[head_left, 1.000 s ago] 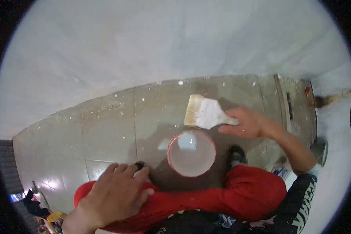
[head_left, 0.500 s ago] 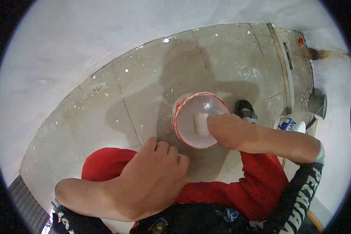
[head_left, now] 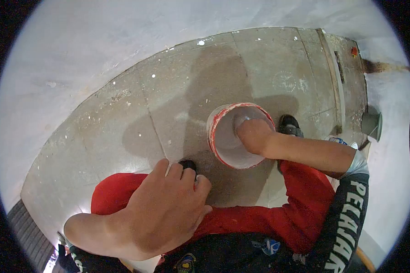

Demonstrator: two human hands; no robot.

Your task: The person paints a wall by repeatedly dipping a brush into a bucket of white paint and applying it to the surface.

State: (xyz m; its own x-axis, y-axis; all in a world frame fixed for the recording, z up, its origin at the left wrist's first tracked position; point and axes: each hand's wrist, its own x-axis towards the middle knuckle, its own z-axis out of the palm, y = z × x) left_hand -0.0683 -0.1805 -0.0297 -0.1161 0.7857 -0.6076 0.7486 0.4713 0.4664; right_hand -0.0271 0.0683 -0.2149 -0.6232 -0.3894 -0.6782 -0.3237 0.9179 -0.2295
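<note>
My right hand [head_left: 255, 135] reaches down inside a white bucket [head_left: 212, 132] whose rim is smeared red. Its fingers are closed round a pale, block-shaped, brush-like thing, now mostly hidden by the hand and bucket. Whitish liquid or paint coats the inside of the bucket, which stands on the floor between my feet. My left hand [head_left: 168, 200] hangs above my red-trousered left leg, back upward, fingers loosely bent and slightly apart. Nothing shows in it, though the palm is hidden.
The tiled floor [head_left: 168, 100] carries white paint spots and meets a pale wall [head_left: 100, 41]. A wooden strip [head_left: 331, 77] crosses it at right. Beyond my right shoe [head_left: 288, 123] are a grey-green container [head_left: 371, 125] and a labelled white tub [head_left: 337, 140], partly behind my forearm.
My right hand has gone deeper into the bucket, taking the pale brush-like thing mostly out of sight. My left hand has shifted slightly left. The view has moved a little.
</note>
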